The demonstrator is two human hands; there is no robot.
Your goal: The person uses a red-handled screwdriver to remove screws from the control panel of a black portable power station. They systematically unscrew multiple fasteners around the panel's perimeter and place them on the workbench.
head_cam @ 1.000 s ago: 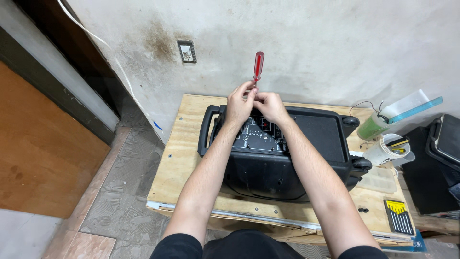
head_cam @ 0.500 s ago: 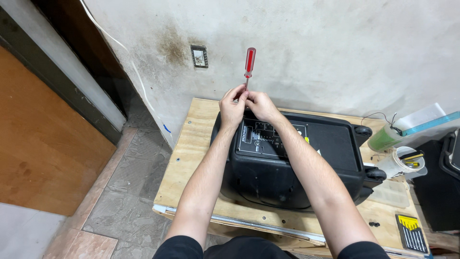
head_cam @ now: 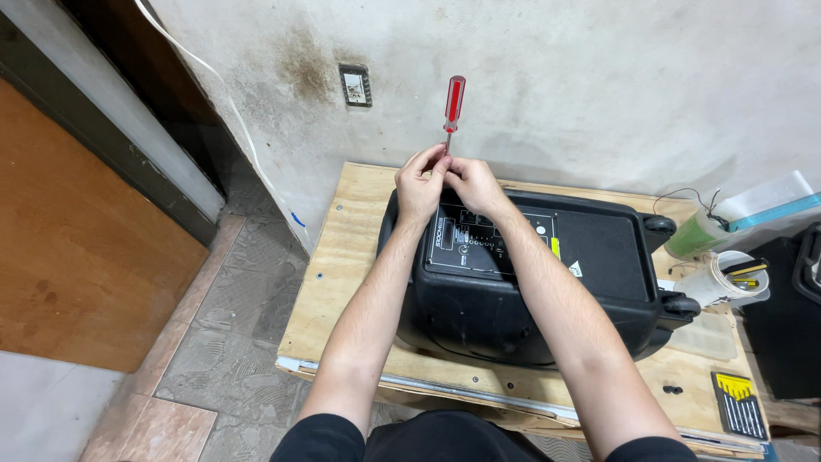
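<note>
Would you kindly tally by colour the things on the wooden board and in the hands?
Red: 1, the screwdriver held by the left hand and right hand.
Black: 2, the speaker and bit case.
White: 1, the cup.
Total: 4.

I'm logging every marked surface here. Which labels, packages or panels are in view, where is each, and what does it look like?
Control panel: on the black speaker cabinet, rectangular, black with white markings, under both hands.
Yellow sticker: right of the panel, small upright strip.
White sticker: beside it, small, angular.
Screwdriver-bit package: right end of the plywood table, flat, black with a yellow top.
</note>
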